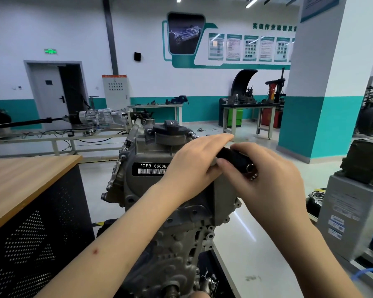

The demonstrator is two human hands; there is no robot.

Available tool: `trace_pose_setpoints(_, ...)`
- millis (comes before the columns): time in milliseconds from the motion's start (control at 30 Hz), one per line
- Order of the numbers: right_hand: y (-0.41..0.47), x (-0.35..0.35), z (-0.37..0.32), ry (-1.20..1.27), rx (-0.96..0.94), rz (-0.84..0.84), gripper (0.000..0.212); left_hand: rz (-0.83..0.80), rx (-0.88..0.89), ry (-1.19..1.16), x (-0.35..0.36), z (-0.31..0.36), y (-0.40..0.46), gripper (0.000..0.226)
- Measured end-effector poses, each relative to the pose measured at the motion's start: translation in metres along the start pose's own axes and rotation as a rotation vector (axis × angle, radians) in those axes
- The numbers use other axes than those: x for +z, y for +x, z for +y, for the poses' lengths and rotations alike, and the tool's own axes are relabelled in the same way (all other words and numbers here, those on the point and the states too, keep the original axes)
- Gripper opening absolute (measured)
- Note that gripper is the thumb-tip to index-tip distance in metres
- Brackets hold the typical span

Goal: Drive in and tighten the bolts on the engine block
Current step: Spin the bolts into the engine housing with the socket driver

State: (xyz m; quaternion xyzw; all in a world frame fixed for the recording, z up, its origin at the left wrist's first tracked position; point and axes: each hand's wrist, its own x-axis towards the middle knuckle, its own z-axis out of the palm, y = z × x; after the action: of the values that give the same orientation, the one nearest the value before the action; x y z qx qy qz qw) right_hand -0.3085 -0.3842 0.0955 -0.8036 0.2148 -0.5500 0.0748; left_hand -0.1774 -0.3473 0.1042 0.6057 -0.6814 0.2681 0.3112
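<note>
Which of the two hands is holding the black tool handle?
The right hand grips the black tool handle. The left hand only lies across the engine block, fingers stretched out.

Wooden bench [28, 177] left of engine block [151, 190].

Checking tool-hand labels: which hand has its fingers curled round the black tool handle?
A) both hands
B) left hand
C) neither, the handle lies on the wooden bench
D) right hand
D: the right hand has its fingers wrapped round the black tool handle beside the engine block, while the left hand lies flat, fingers straight, over the tool's front end.
</note>
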Motion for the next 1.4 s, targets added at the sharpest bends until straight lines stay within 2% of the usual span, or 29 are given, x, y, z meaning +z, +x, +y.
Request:
trace_pose_setpoints(100,0.004,0.003,-0.005,-0.061,0.110,-0.102,0.052,0.047,-0.036,0.032,0.004,0.002,0.001,0.042)
trace_pose_setpoints(200,0.002,0.000,-0.005,-0.117,0.081,-0.140,0.069,0.020,-0.068,0.024,0.006,0.000,0.004,0.041)
trace_pose_setpoints(367,-0.005,-0.007,-0.004,-0.241,-0.106,-0.130,0.045,-0.027,-0.062,-0.088,0.004,-0.004,0.002,0.056)
trace_pose_setpoints(433,-0.004,-0.008,-0.006,-0.201,-0.110,-0.052,0.033,-0.041,-0.086,-0.154,0.003,-0.004,0.003,0.062)
trace_pose_setpoints(533,-0.001,-0.007,-0.009,-0.142,-0.046,-0.049,0.017,-0.061,-0.091,-0.188,0.005,-0.003,0.003,0.064)
trace_pose_setpoints(700,0.004,-0.003,-0.008,-0.234,0.085,-0.144,0.044,0.030,-0.128,-0.179,0.008,-0.003,0.001,0.055)
trace_pose_setpoints(833,0.000,-0.006,-0.006,-0.226,-0.039,-0.181,0.048,0.020,-0.153,-0.241,0.008,-0.004,0.003,0.053)
trace_pose_setpoints(933,-0.006,-0.007,-0.006,-0.193,-0.137,-0.067,0.034,0.024,-0.143,-0.273,0.009,-0.006,0.003,0.054)
trace_pose_setpoints(1033,-0.005,-0.006,-0.005,-0.143,-0.093,-0.007,0.023,0.031,-0.123,-0.265,0.011,-0.006,0.001,0.060)
trace_pose_setpoints(1167,0.000,-0.001,-0.006,-0.092,0.039,-0.043,0.035,0.117,-0.102,-0.235,0.014,-0.003,0.003,0.052)
trace_pose_setpoints(1267,0.001,-0.002,-0.005,-0.045,0.005,-0.036,0.047,0.154,-0.086,-0.242,0.019,0.002,0.002,0.045)
trace_pose_setpoints(1400,-0.005,-0.006,-0.005,-0.105,-0.093,-0.073,0.039,0.131,-0.100,-0.295,0.020,0.004,0.003,0.043)
